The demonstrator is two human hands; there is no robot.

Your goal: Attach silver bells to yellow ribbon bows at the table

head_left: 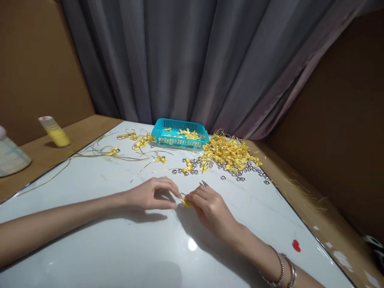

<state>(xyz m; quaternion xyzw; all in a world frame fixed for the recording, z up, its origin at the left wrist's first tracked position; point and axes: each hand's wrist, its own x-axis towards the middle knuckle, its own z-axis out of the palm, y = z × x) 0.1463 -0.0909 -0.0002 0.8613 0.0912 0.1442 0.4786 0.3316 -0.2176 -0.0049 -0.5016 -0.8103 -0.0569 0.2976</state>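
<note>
My left hand (151, 194) and my right hand (210, 208) meet low over the white table (120, 248), fingertips pinched together on a small yellow ribbon bow (185, 202). Both hands are closed on it. A thin metal piece (204, 183) shows just above my right fingers; whether I hold it I cannot tell. Beyond my hands lie a heap of yellow bows (229, 152) and scattered small silver rings (237, 174). A turquoise plastic basket (179, 134) with a few yellow bows stands at the back.
Loose gold threads and bows (112, 152) lie at the back left. A yellow bottle (55, 131) and a white container (10, 156) sit on the wooden ledge to the left. A grey curtain hangs behind. A red spot (296, 245) marks the table's right side.
</note>
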